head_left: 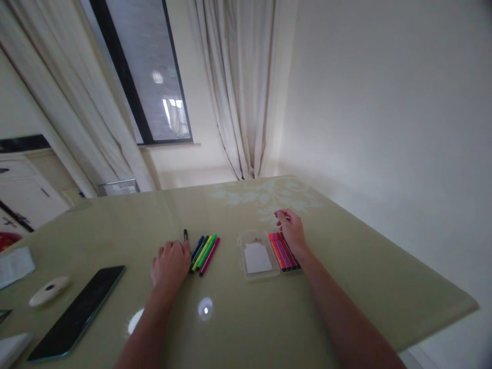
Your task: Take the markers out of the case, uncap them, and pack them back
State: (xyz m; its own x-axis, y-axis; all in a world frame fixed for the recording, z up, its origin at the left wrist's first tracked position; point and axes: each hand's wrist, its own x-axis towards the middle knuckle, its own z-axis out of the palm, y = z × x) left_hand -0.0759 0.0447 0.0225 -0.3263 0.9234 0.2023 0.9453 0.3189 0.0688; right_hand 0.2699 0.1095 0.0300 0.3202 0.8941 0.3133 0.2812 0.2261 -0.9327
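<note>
My left hand (172, 262) rests on the table with its fingers bent, closed over a black marker (185, 234) whose end sticks out past the index finger. Right beside it several markers lie side by side, among them a green marker (206, 253) and a magenta marker (209, 257). My right hand (291, 230) is over the far right part of an opened clear plastic case (262, 277). Its fingers are loosely bent and apart, with nothing visible in them. Orange, purple and dark red markers (282, 252) lie in the case's right half, partly hidden by my right hand and wrist.
A white label (257, 257) shows in the case's left half. At the left lie a black tablet-like device (79, 312), a white oval object (49, 291) and a pale packet (16, 266). The table's right edge (384, 242) runs along the wall. Curtains (246, 87) hang behind.
</note>
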